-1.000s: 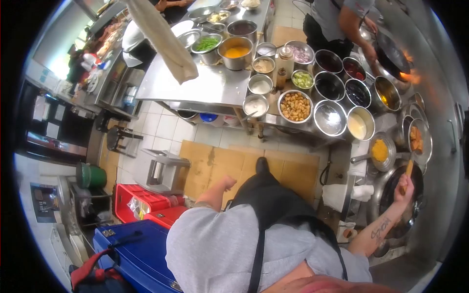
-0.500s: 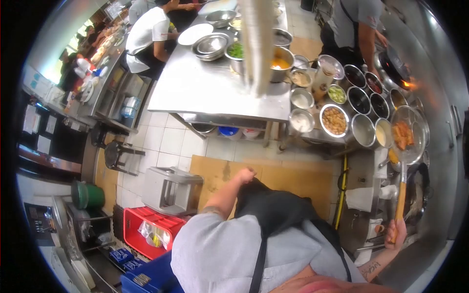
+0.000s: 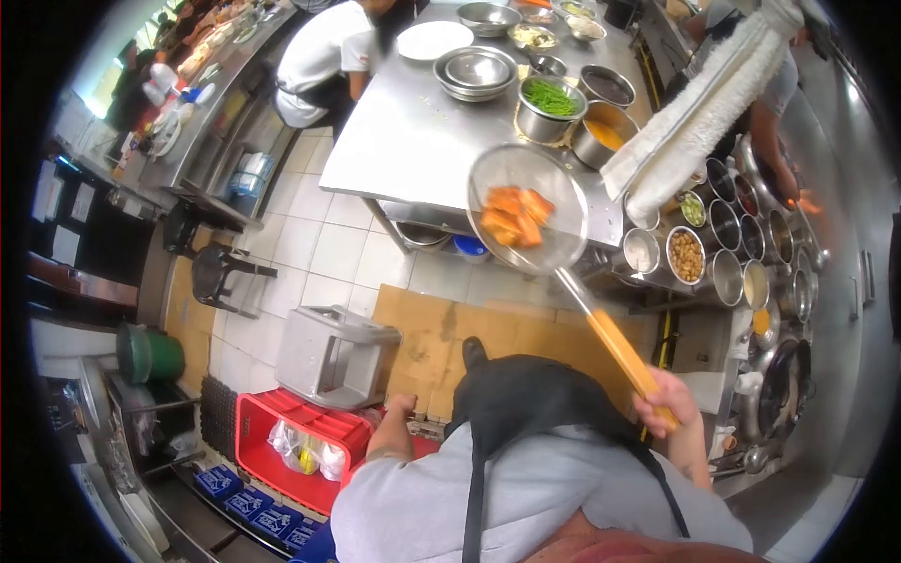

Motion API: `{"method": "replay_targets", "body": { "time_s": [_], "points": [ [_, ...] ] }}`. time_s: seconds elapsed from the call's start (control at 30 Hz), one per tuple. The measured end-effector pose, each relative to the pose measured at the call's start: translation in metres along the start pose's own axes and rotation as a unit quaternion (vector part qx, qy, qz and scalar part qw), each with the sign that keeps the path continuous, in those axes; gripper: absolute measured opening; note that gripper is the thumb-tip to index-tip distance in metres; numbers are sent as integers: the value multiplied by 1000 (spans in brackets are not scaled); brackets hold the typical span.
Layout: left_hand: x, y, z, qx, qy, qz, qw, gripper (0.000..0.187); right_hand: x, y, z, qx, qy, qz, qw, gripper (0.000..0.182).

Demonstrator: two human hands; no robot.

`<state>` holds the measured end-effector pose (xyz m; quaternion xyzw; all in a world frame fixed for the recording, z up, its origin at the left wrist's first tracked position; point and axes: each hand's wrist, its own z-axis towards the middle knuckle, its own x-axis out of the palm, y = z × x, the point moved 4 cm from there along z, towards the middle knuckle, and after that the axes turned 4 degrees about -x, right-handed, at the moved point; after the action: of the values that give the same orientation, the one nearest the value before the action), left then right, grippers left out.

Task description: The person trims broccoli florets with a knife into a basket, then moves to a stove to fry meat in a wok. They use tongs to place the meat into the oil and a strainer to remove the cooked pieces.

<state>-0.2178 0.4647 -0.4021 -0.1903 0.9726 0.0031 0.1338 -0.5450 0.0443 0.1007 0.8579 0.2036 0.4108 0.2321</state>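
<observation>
My right hand (image 3: 666, 403) is wrapped round the wooden handle of a wire-mesh strainer (image 3: 566, 211). The strainer is held out over the floor, its basket overlapping the near edge of the steel table (image 3: 375, 159) in view. Several orange-brown cooked pieces (image 3: 514, 218), perhaps fried meat or fish, lie in the mesh. Low at my left side, my left hand (image 3: 402, 405) has its fingers curled, with nothing visible in it. It is nearest to the red crate (image 3: 300, 436) and the grey plastic stool-like box (image 3: 333, 357).
Metal bowls (image 3: 474, 73) and a pot of chopped greens (image 3: 549, 98) stand on the table. Sauce pots (image 3: 723, 225) line the right counter near a wok (image 3: 786, 380). A white towel-like cloth (image 3: 704, 108) hangs at upper right. Two co-workers stand nearby; a black stool (image 3: 225, 272) is left.
My right hand has swung the strainer with its cooked pieces leftward, away from the stove side. My left hand has dropped back and left. The view has turned rightward.
</observation>
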Motion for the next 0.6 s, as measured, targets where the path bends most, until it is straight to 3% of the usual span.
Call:
{"method": "replay_targets", "body": {
  "time_s": [0.07, 0.13, 0.2, 0.3, 0.47, 0.6],
  "points": [
    [15, -2, -25, 5, 44, -164, 986, 33, 16, 19, 48, -21, 13, -29, 999, 58],
    [28, -17, -39, 21, 83, -174, 981, 34, 42, 53, 92, -63, 42, -102, 992, 55],
    [39, -25, -42, 39, 100, -168, 980, 36, 70, 92, 131, -86, 26, -119, 989, 42],
    [43, -35, -39, 62, 113, -182, 975, 38, 106, 146, 194, -147, -32, -271, 951, 38],
    [12, -32, -62, 78, 73, -231, 967, 33, 127, 205, 286, -208, -108, -381, 894, 14],
    [3, 8, -40, 30, 46, -226, 973, 33, 118, 231, 341, -263, -246, -530, 768, 29]
  ]
}}
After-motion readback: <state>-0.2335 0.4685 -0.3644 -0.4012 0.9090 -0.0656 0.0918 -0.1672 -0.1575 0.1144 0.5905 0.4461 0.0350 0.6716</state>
